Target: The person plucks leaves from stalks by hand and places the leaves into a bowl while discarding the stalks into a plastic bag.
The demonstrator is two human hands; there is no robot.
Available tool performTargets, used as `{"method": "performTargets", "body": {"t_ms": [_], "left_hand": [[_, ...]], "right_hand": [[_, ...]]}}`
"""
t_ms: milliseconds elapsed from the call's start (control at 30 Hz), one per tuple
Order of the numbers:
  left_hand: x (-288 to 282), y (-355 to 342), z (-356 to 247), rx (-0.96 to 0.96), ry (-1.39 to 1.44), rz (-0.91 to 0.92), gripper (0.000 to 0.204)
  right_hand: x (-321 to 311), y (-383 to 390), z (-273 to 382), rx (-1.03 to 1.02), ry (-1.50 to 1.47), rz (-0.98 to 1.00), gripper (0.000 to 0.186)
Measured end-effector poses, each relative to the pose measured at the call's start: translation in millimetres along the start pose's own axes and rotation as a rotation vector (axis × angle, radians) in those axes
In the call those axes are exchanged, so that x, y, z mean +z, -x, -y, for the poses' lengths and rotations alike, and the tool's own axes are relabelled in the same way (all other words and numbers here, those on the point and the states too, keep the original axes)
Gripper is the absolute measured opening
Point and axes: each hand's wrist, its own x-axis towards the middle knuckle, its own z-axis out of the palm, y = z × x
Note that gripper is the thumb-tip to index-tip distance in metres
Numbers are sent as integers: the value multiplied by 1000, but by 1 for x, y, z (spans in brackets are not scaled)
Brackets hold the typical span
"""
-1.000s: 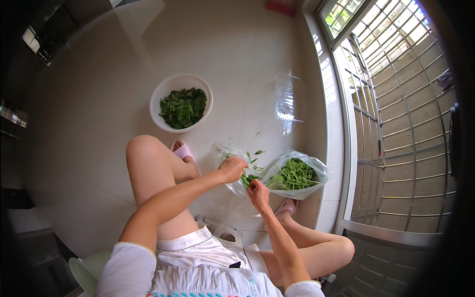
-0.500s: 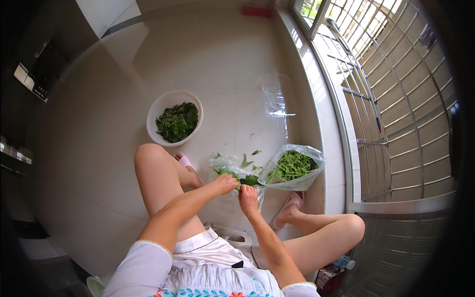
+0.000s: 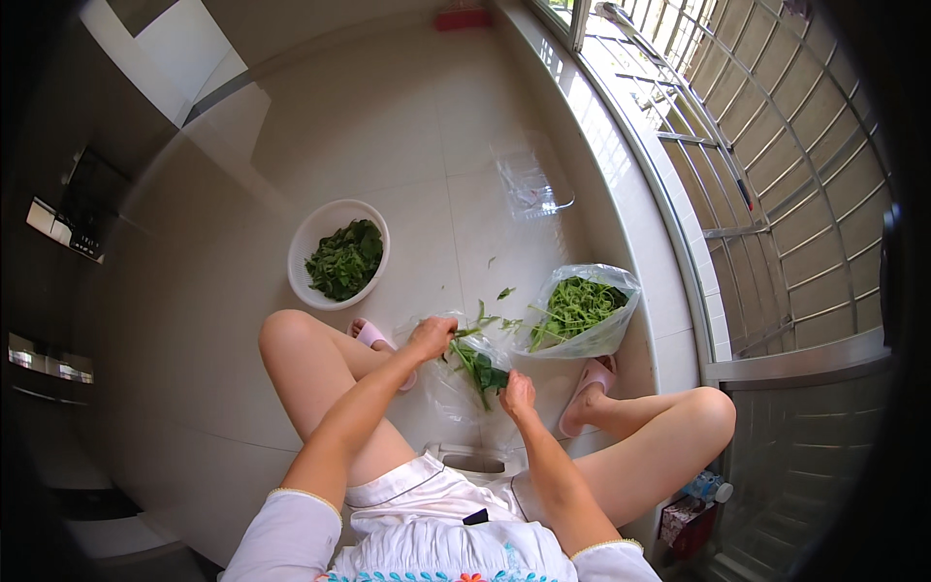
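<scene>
Between my knees, my left hand (image 3: 433,338) is closed on the stem end of some leafy greens (image 3: 480,369). My right hand (image 3: 518,392) pinches the dark leafy end, lower and to the right. The greens stretch between both hands, with thin stems hanging down. Beneath them a crumpled clear plastic bag (image 3: 448,396) lies on the floor. To the right stands an open clear bag (image 3: 618,335) filled with green stems (image 3: 574,308). A round white basin (image 3: 300,238) at the left holds picked dark leaves (image 3: 345,260). Loose leaf scraps (image 3: 506,293) lie near the bags.
A transparent plastic container (image 3: 531,184) rests on the tiled floor farther off. A ledge (image 3: 621,204) and metal window bars (image 3: 776,184) run along the right. My feet in pink slippers (image 3: 585,393) flank the bags. Bottles (image 3: 708,487) stand by my right knee.
My hands have moved apart, the left up and leftward, the right to the right and slightly down, drawing the greens out between them. The whole view has shifted slightly.
</scene>
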Motion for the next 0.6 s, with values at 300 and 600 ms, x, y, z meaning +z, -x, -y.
{"method": "performTargets", "body": {"t_ms": [300, 600], "left_hand": [[-122, 9, -25, 53, 616, -142, 11], [-166, 28, -68, 77, 1201, -230, 10]], "right_hand": [[-27, -20, 40, 187, -290, 6, 16], [-180, -55, 88, -34, -747, 2, 19]]}}
